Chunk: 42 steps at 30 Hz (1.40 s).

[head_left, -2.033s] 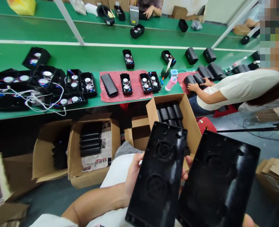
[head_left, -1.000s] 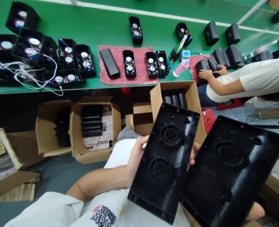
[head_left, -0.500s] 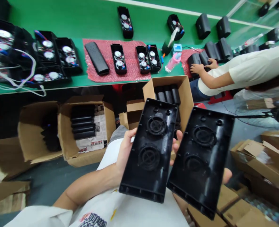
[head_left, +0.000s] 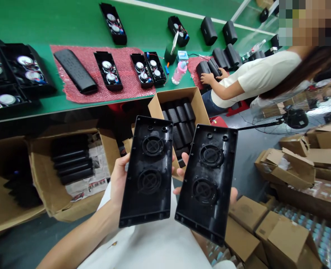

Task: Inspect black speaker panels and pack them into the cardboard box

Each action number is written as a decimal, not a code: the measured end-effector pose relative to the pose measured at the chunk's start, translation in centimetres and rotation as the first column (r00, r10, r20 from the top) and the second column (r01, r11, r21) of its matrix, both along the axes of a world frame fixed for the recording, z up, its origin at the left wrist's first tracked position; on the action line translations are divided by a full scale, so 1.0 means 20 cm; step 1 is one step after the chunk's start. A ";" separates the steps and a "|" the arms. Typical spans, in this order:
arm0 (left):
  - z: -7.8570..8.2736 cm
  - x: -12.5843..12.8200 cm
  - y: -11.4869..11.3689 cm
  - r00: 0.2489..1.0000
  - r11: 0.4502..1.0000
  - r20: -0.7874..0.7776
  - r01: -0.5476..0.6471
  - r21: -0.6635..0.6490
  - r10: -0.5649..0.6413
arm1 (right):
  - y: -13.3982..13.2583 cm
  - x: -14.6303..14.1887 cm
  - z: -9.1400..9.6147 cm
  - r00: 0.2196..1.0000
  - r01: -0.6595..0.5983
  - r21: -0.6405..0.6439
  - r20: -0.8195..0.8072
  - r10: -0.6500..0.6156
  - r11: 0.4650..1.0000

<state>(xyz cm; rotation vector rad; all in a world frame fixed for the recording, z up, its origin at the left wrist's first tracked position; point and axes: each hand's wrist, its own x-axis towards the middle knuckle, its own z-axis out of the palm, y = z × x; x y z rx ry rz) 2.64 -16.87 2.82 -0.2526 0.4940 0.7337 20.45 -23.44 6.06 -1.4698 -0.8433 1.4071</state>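
Observation:
Two black plastic speaker housing halves are held up side by side, their hollow inner faces toward me. My left hand is closed around the edges of the left housing half, thumb on its left side and fingertips at its right. The right housing half rests in my right hand, whose fingers show at its left edge and thumb at its right; the palm is hidden behind. Each half has two round grilles and small holes near its top. Their lower inner corners almost meet.
A carton of black housings stands ahead, below the green workbench. Opened housings with speaker drivers lie on pink bubble wrap. More cartons stand left and right. A co-worker handles black housings at right.
The view has swung to the right, so the bench and cartons appear farther left. Both housing halves stay in my hands; they now look more upright, with a wider gap between their upper parts.

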 end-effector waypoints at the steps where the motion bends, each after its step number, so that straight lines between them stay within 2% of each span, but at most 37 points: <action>1: -0.03 0.01 -0.01 1.000 1.000 -0.020 -0.008 0.015 0.008 | -0.01 -0.01 -0.01 1.000 0.027 0.014 -0.014 -0.027 1.000; 3: -0.10 0.04 -0.03 0.994 0.997 -0.099 -0.042 0.071 0.049 | -0.03 -0.03 -0.06 0.989 0.144 0.092 -0.031 -0.141 0.985; 5: -0.19 0.06 -0.06 0.965 0.982 -0.235 -0.077 0.170 0.116 | -0.04 -0.06 -0.14 0.961 0.176 0.208 0.174 -0.214 0.962; 6: -0.25 0.08 -0.08 0.939 0.971 -0.310 -0.080 0.226 0.149 | -0.03 -0.07 -0.18 0.925 0.124 0.257 0.320 -0.205 0.958; 8: -0.36 0.09 -0.11 0.869 0.945 -0.451 -0.053 0.323 0.203 | -0.01 -0.10 -0.27 0.825 -0.069 0.283 0.556 -0.105 0.957; 10: -0.47 0.10 -0.13 0.795 0.923 -0.555 -0.015 0.385 0.245 | 0.01 -0.13 -0.33 0.766 -0.228 0.247 0.643 0.017 0.942; 14: -0.61 0.09 -0.15 0.706 0.905 -0.654 0.047 0.424 0.270 | 0.05 -0.15 -0.38 0.741 -0.289 0.161 0.662 0.114 0.944; 19: -0.69 0.10 -0.12 0.669 0.860 -0.700 0.180 0.478 0.249 | 0.07 -0.09 -0.43 0.787 -0.300 0.072 0.583 0.204 0.951; 24: -0.73 0.19 -0.01 0.611 0.789 -0.757 0.336 0.514 0.233 | 0.10 0.04 -0.50 0.853 -0.237 0.006 0.480 0.205 0.972; 30: -0.73 0.32 0.08 0.629 0.664 -0.743 0.458 0.591 0.228 | 0.17 0.19 -0.52 0.907 -0.154 -0.019 0.394 0.149 0.988; 33: -0.78 0.40 0.10 0.624 0.631 -0.760 0.517 0.578 0.184 | 0.18 0.23 -0.58 0.942 -0.135 -0.043 0.305 0.142 0.990; 36: -0.88 0.51 0.16 0.614 0.613 -0.780 0.572 0.545 0.120 | 0.22 0.34 -0.73 0.953 -0.135 -0.026 0.271 0.137 0.991; 38: -0.94 0.61 0.21 0.609 0.604 -0.787 0.590 0.536 0.104 | 0.29 0.49 -0.89 0.917 -0.137 -0.022 0.376 0.135 0.990; 40: -1.01 0.68 0.25 0.583 0.612 -0.799 0.582 0.535 0.145 | 0.43 0.71 -1.08 0.788 -0.145 -0.110 0.589 0.183 0.983; 41: -1.04 0.69 0.25 0.559 0.624 -0.810 0.573 0.532 0.177 | 0.53 0.84 -1.19 0.663 -0.130 -0.198 0.712 0.233 0.972; 42: -1.08 0.70 0.24 0.525 0.645 -0.826 0.562 0.518 0.206 | 0.63 0.98 -1.30 0.588 -0.103 -0.259 0.763 0.269 0.960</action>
